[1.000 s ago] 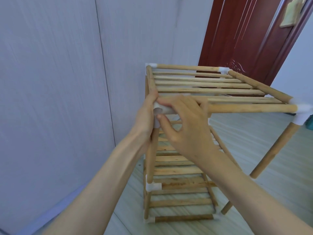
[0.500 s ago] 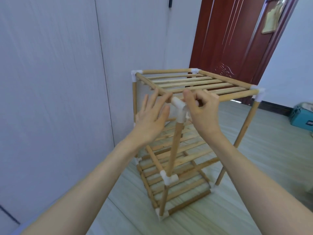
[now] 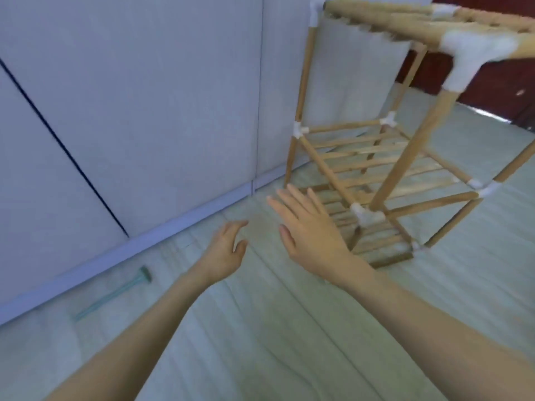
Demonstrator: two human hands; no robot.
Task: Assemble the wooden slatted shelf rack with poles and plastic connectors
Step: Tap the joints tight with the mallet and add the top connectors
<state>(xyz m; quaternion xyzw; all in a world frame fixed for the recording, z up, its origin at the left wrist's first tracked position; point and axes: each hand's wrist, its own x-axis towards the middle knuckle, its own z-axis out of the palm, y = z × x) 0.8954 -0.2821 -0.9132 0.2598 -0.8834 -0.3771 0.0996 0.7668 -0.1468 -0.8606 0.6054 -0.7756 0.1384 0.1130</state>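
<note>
The wooden slatted rack [image 3: 405, 157] stands upright on the floor at the upper right, three shelves joined by poles and white plastic connectors. Its nearest top corner connector [image 3: 474, 53] is close to the camera and blurred. My left hand [image 3: 225, 250] hangs low over the floor left of the rack, fingers loosely curled and holding nothing. My right hand [image 3: 307, 227] is spread flat, fingers apart, just left of the rack's lower front corner connector [image 3: 366, 215], not touching it.
A grey panelled wall [image 3: 144, 111] with a skirting board runs along the left. A thin teal-green tool [image 3: 115, 293] lies on the pale plank floor near the skirting. A dark red door [image 3: 434, 68] shows behind the rack.
Both hands have let go of the top corner connector and dropped down and left, away from the rack. The view has tilted down toward the floor.
</note>
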